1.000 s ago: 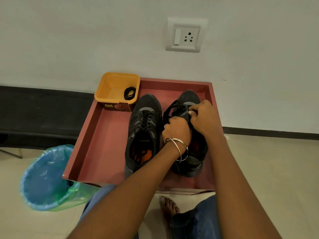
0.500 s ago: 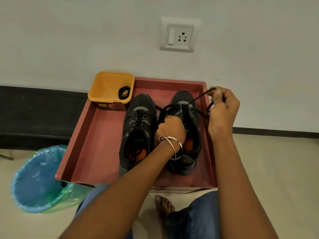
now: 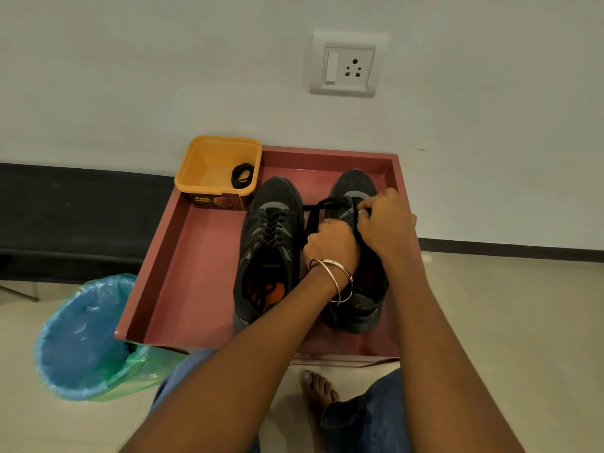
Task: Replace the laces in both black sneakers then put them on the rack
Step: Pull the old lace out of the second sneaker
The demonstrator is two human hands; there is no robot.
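L→R: blue-lined bin [image 3: 85,335] on floor; yellow tub [image 3: 218,170] w/ coiled black lace [image 3: 243,175] at tray's back-left corner. Red tray [image 3: 183,266] holds both sneakers side by side. Left sneaker [image 3: 269,246] fully laced. Right sneaker [image 3: 354,256] mid-job: loose lace [image 3: 322,207] looped over its tongue. Left hand [image 3: 331,245] curled, gripping shoe/lace at the eyelets, exact hold hidden. Right hand [image 3: 385,223] pinches lace near the toe-side eyelets. Step looks like unthreading/threading; next needs feeding the lace end through an eyelet.
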